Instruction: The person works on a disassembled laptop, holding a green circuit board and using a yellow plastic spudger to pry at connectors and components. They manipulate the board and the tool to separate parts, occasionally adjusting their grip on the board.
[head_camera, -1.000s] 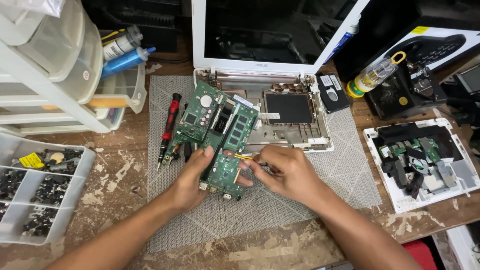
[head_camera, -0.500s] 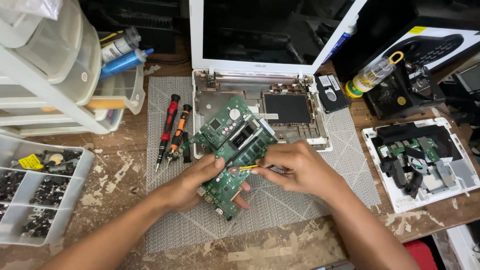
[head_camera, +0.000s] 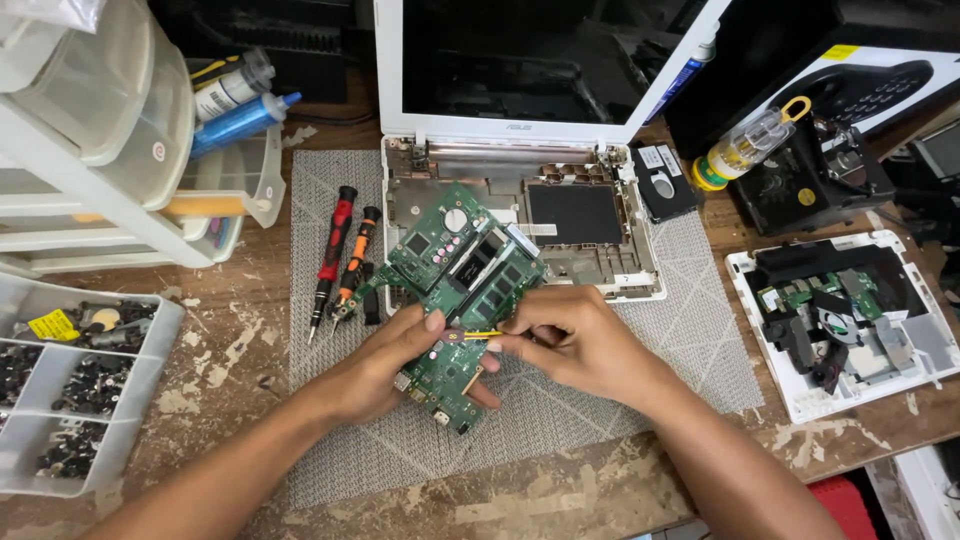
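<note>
Worn wooden worktop (head_camera: 560, 500), scuffed with pale patches, carries a grey woven mat (head_camera: 640, 400) at its centre. Nearest the viewer, two bare forearms reach in from the bottom edge. Left hand (head_camera: 385, 365) cradles a green circuit board (head_camera: 460, 290) from beneath, its grip closed on the board's lower edge with the thumb pressed on the top face. Right hand (head_camera: 570, 340) has its grip pinched shut on a thin yellow-tipped tool (head_camera: 478, 333), whose point rests on the board's face. Board is held tilted above the mat, just in front of an opened white laptop base (head_camera: 620, 270).

Left of the board, a red screwdriver (head_camera: 330, 255) and an orange screwdriver (head_camera: 355, 260) lie side by side on the mat. At the near left edge sits a clear compartment tray (head_camera: 150, 370) of small dark parts. To the right, well apart from the hands, a white open casing (head_camera: 800, 400) holds dark and green components.

Farther back, the laptop's white-framed dark screen (head_camera: 530, 50) stands upright. Behind the screwdrivers, white plastic drawers (head_camera: 100, 190) hold tubes, one of them a blue syringe tube (head_camera: 240, 120). At the far right a small yellowish bottle (head_camera: 745, 148) lies against a black device (head_camera: 820, 180)
</note>
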